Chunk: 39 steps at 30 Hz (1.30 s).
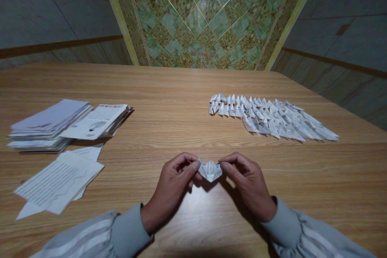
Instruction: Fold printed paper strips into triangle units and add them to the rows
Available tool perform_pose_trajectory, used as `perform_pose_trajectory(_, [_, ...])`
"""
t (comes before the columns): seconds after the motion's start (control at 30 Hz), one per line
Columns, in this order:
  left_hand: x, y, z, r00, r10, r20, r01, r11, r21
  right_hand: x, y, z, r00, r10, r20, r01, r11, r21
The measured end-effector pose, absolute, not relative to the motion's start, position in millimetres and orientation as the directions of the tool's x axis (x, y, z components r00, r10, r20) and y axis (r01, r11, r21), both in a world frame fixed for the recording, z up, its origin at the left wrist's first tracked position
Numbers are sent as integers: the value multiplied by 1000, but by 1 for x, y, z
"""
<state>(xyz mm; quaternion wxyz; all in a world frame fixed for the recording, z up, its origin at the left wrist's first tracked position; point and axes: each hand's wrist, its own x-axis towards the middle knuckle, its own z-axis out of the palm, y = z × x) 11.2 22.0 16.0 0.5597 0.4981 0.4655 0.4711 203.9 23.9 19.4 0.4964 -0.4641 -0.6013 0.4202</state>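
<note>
A small folded paper piece [211, 171], made of printed white paper, hangs between my two hands just above the table. It has a raised middle and a pointed lower edge, with a corner reaching out to each side. My left hand [178, 179] pinches its left corner between thumb and fingers. The right corner is gripped the same way by my right hand [246, 179]. Both hands sit near the front middle of the wooden table [169, 100]. The fingertips behind the paper are partly hidden.
Several folded paper pieces [272, 119] stand in rows at the right. At the left lie a stack of paper [51, 117], a pile of printed sheets [96, 121] and loose lined sheets [59, 177]. A green tiled wall panel [199, 20] rises beyond the table.
</note>
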Motion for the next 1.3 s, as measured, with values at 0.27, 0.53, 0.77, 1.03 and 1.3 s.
perform_pose_trajectory(0.27, [13, 24, 15, 72, 995, -68, -280, 86, 956, 206, 25, 14, 54, 965, 255, 172, 243, -955])
perform_pose_trajectory(0.53, [12, 20, 10, 66, 998, 21, -200, -7, 980, 206, 19, 28, -292, 803, 520, 416, 596, -687])
perform_pose_trajectory(0.77, [13, 17, 12, 94, 994, 51, -139, -37, 990, 206, 20, 30, -354, 751, 558, 514, 655, -554])
perform_pose_trajectory(1.03, [14, 17, 14, 126, 992, 12, -273, 23, 962, 204, 21, 30, -285, 809, 514, 432, 587, -685])
perform_pose_trajectory(1.3, [13, 19, 13, 183, 983, 5, -317, 54, 947, 204, 23, 27, -241, 821, 518, 457, 567, -686])
